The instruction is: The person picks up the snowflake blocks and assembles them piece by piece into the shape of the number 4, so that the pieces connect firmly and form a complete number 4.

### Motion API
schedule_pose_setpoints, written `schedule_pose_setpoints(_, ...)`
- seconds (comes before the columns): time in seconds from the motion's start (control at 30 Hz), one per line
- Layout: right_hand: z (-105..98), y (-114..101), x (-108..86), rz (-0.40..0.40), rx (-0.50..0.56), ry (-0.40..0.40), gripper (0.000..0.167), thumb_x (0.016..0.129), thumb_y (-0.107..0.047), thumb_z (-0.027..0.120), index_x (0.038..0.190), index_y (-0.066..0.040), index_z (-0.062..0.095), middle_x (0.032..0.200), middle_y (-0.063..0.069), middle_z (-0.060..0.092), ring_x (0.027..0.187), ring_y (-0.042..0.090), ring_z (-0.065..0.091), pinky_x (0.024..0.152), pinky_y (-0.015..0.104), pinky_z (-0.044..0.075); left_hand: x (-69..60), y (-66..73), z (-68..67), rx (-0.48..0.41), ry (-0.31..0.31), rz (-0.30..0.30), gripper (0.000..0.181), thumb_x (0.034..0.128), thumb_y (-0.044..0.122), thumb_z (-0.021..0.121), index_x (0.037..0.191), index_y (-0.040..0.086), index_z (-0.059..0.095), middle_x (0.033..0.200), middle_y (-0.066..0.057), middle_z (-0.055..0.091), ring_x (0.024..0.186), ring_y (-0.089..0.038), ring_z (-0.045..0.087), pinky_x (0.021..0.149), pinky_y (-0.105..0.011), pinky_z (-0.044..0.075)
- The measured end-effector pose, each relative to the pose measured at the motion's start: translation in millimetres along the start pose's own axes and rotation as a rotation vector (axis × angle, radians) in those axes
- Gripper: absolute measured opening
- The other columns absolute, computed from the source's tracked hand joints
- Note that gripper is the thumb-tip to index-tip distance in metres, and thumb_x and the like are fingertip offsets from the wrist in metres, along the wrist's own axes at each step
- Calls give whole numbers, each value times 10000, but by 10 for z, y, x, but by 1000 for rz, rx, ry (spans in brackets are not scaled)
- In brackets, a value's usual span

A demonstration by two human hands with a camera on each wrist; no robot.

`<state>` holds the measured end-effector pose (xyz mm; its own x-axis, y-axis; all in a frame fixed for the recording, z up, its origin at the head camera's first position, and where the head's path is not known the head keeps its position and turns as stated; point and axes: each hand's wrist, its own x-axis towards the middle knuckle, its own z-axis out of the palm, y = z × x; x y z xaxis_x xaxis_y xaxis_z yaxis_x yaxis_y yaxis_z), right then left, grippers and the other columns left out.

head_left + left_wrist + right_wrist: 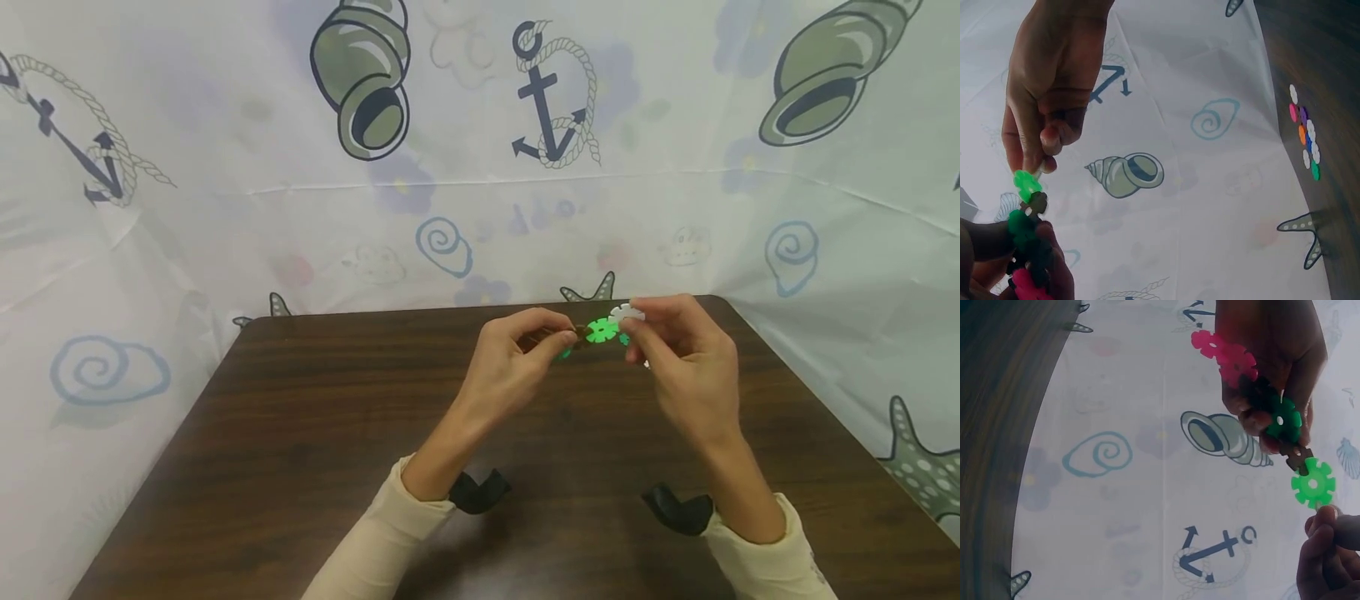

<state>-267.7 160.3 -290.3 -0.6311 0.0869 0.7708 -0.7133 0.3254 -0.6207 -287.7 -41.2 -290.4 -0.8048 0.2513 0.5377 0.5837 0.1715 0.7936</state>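
Note:
My left hand (517, 358) grips a chain of notched plastic snowflake discs joined edge to edge. In the right wrist view the chain runs from pink discs (1235, 361) through black to a dark green disc (1283, 420), a brown disc (1297, 456) and a bright green disc (1313, 483) at its end. A white disc (627, 313) is pinched between thumb and fingers of my right hand (693, 371). It meets the bright green disc's edge; whether their slots interlock I cannot tell. Both hands are raised above the table's far part.
Loose discs in white, pink, purple, orange, blue and green (1315, 170) lie in a cluster on the dark wooden table (337, 433). Behind the table's far edge hangs a white sheet (480, 167) printed with shells and anchors. It also runs along both sides.

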Motion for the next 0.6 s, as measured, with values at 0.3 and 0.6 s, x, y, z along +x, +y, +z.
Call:
schedule_pose_setpoints(0.3,74,26,-13,-18,188,74,176,859,155,721,1031,151,683,808,-35,771,573,70,649,573,157,527,-4,0,4,-35,16,35,112,974,121,707,1038,51,767,928,-87,760,795,-332,689,662,-245,533)
schedule_pose_setpoints(0.6,142,37,-25,-49,360,131,151,848,200,697,996,201,666,823,31,782,553,106,668,578,181,548,4,7,3,-44,36,56,101,973,118,708,1024,54,768,921,-86,765,772,-280,670,661,-241,529)
